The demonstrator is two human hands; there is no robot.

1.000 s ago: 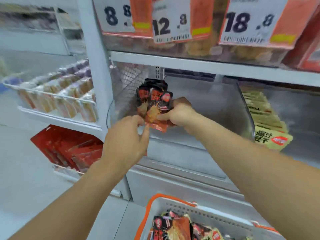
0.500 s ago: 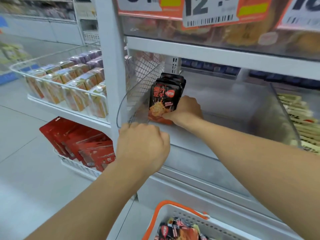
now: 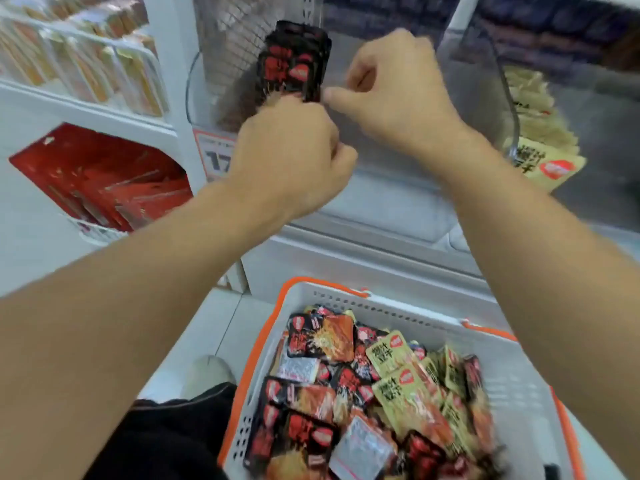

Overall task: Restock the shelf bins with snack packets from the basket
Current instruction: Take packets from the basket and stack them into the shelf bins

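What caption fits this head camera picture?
Both hands at black snack packets in a shelf bin, basket below.

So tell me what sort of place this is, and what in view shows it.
Most likely a shop aisle, probably a convenience store or supermarket. A price label sits on the shelf edge, a clear bin holds upright black snack packets, and an orange-rimmed basket of mixed packets stands below.

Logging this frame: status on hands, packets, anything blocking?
Left hand and right hand both at the black-red packets upright in the shelf bin; grip unclear. Basket below still full. Nothing in the way.
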